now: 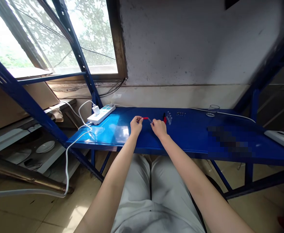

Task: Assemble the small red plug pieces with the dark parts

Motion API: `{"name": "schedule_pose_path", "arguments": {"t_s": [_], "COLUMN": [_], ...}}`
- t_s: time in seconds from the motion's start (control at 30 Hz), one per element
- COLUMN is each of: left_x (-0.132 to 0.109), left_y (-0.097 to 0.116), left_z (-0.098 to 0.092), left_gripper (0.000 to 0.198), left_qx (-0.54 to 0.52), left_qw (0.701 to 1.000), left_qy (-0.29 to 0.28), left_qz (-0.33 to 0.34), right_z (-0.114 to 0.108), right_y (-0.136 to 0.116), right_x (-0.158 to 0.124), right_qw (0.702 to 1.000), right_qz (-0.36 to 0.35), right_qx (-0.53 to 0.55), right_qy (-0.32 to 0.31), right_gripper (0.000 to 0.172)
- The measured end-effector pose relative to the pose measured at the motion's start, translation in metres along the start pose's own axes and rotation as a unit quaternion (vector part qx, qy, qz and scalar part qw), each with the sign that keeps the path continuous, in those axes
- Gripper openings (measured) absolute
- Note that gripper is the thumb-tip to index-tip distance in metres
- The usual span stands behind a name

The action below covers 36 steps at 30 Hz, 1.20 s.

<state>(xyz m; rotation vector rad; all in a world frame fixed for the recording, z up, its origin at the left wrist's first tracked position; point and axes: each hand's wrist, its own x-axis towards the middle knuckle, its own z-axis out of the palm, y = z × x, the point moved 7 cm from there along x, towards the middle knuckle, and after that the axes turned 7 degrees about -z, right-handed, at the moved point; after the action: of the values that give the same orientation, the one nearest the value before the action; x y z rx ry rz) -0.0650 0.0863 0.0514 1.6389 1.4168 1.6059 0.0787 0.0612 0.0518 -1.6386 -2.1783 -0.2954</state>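
Over the front middle of the blue table, my left hand (136, 125) is closed in a pinch on a thin red stick-like piece (145, 118). My right hand (159, 127) grips a slim, pale, see-through tube (150, 121), whose far end meets the red piece or lies right at it; I cannot tell whether they are joined. Just beyond my right hand lie small red pieces (165, 120), a small black piece (164, 115) and several clear little parts (169, 118). Farther right sit several tiny bits (181, 114) in rows, too small to name.
On the blue table (190, 136), a white power strip (101, 114) with a plugged-in charger stands at left, its cable hanging off the edge. A glass (212, 111) stands at back right. A white object (281, 139) lies at the right end. Blue posts (77, 48) frame the table.
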Motion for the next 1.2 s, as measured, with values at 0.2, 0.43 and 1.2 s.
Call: {"name": "schedule_pose_path", "arguments": {"t_s": [0.2, 0.43, 1.2], "left_x": [0.001, -0.001, 0.0], "left_y": [-0.001, 0.004, -0.009], "left_z": [0.0, 0.0, 0.019], "left_gripper": [0.008, 0.02, 0.027], "left_qx": [-0.004, -0.017, -0.131], "left_qw": [1.0, 0.999, 0.985], "left_qy": [0.001, -0.002, -0.103], "left_qz": [0.008, 0.028, -0.05], "right_z": [0.001, -0.001, -0.003], "right_y": [-0.005, -0.008, -0.005], "right_x": [0.0, -0.001, -0.002], "right_qw": [0.999, 0.999, 0.994], "right_qz": [-0.027, -0.045, -0.051], "right_qx": [-0.025, -0.02, 0.084], "right_qy": [-0.005, -0.002, 0.044], "right_gripper": [0.017, 0.016, 0.02]}}
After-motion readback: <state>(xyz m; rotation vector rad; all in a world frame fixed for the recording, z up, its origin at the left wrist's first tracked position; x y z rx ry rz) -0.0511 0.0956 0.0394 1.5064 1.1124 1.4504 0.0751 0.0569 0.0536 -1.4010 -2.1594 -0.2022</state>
